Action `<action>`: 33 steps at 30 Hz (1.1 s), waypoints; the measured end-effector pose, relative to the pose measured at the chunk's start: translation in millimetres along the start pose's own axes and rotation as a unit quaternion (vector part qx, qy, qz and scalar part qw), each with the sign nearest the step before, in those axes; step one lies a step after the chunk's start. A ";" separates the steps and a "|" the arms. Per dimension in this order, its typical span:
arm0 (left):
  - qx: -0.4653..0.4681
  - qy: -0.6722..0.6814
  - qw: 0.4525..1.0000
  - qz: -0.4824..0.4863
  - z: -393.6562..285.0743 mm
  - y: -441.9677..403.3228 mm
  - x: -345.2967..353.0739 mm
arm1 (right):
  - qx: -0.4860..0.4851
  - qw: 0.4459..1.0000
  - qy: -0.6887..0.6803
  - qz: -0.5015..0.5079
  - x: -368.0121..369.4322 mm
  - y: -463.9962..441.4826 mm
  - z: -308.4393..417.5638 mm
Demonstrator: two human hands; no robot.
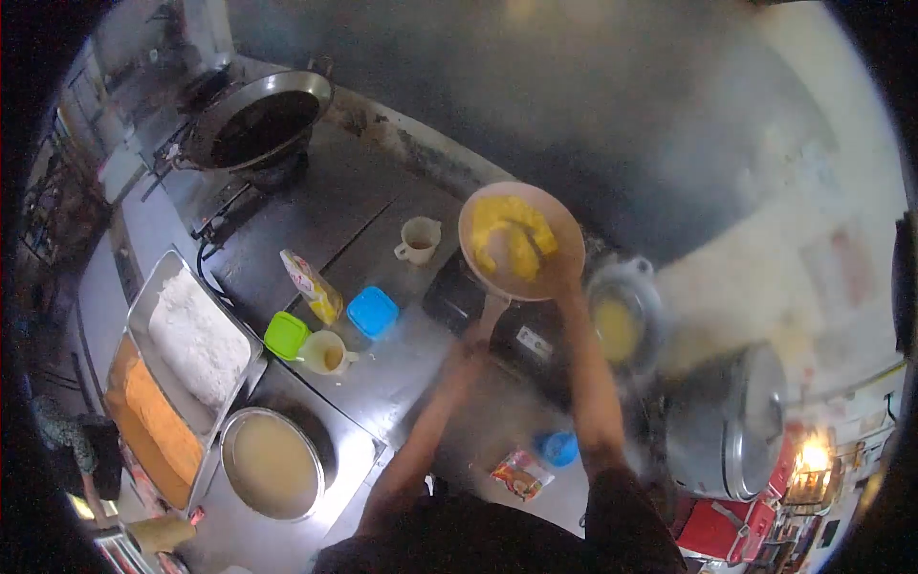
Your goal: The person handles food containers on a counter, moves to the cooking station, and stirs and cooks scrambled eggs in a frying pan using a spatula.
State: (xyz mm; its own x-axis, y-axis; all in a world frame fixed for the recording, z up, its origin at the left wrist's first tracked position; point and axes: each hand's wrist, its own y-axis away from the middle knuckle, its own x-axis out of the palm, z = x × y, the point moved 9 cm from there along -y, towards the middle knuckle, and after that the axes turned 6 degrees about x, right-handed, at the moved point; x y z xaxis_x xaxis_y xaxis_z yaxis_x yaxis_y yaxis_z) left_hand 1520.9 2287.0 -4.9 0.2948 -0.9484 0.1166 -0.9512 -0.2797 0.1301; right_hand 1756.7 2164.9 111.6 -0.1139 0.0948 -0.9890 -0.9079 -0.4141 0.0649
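My left hand [470,349] is wrapped round the handle of a pinkish-beige frying pan [469,251], tilted a little above a black portable stove [457,304]. Soft yellow pieces that look like scrambled egg [497,212] lie in the pan. At the pan's right rim is my right hand [562,280], its fingers closed and hazy. A dark slim shape shows among the yellow pieces near it; I cannot make out whether the hand holds it. Right of the pan stands a clear bowl [653,320] with yellow contents.
Two measuring cups [419,241], a blue-lidded tub [373,313], a green-lidded tub [285,336] and a packet [311,285] stand leftward. Trays of white powder [196,340] and orange crumbs [158,411] adjoin a bowl of pale liquid [274,466]. A wok [316,91] and large pot [732,421] flank the counter. Steam hangs around.
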 end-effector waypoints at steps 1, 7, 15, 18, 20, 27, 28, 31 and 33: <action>0.003 0.005 1.000 -0.004 -4.7 -4.2 -5.0 | 0.016 1.000 0.010 0.009 -9.1 -6.8 -11.5; 0.031 0.026 0.999 0.025 6.0 -13.4 5.5 | 0.012 0.999 0.021 -0.048 9.4 -38.9 -5.6; -0.015 0.140 0.989 0.036 31.2 -16.9 6.2 | 0.025 0.996 0.060 0.058 -10.5 7.1 -55.9; 0.101 -0.026 0.995 0.006 -7.3 -16.5 5.5 | -0.016 1.000 0.027 -0.002 11.3 -23.2 -17.6; 0.184 -0.173 0.967 -0.018 8.5 -22.6 2.6 | -0.059 0.998 0.021 -0.023 19.4 -14.8 14.5; 0.126 -0.064 0.990 0.010 32.3 -22.3 6.0 | 0.017 0.957 0.195 0.212 -68.3 12.2 -83.6; 0.147 -0.111 0.983 -0.001 20.1 -19.8 6.5 | 0.032 0.946 0.220 0.237 -71.4 15.6 -91.3; -0.061 -0.078 0.995 0.013 26.3 -19.2 5.8 | 0.059 0.947 0.224 0.225 -51.0 39.9 -72.7; 0.014 -0.220 0.974 0.059 76.5 -34.0 13.4 | 0.029 0.976 0.149 0.156 -18.6 47.8 -44.7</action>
State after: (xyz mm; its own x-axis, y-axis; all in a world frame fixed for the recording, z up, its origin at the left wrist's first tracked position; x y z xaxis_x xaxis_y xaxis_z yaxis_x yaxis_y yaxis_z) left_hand 1550.2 2272.4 -83.1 0.1210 -0.9447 -0.3049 -0.9801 -0.1624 0.1143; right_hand 1733.4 2102.9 127.1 -0.2742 -0.2982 -0.9143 -0.8699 -0.3285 0.3680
